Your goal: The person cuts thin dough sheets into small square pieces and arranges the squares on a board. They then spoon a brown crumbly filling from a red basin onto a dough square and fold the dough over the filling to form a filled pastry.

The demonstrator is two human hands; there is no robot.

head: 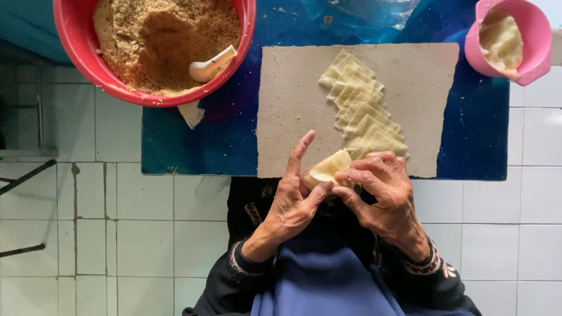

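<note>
I hold a folded wrapper (326, 169) between my left hand (291, 202) and right hand (383, 193), near the board (293, 105). A row of wrappers (363, 114) lies on it. The filling bowl (76, 52) sits far left, with a spoon (211, 65) in it; the small bowl (541, 41) far right.

**Colours and patterns observed**

Red basin (70, 52): tan-brown crumb filling (158, 41), white scoop (211, 64). Pink cup (541, 41): cream paste (500, 38). Bench (480, 129): mottled deep blue. Board (293, 105): beige-grey, speckled. Dough wrappers (363, 111): pale yellow. Floor tiles (117, 234): white. Sleeve cuffs (424, 263): black, embroidered trim.
</note>
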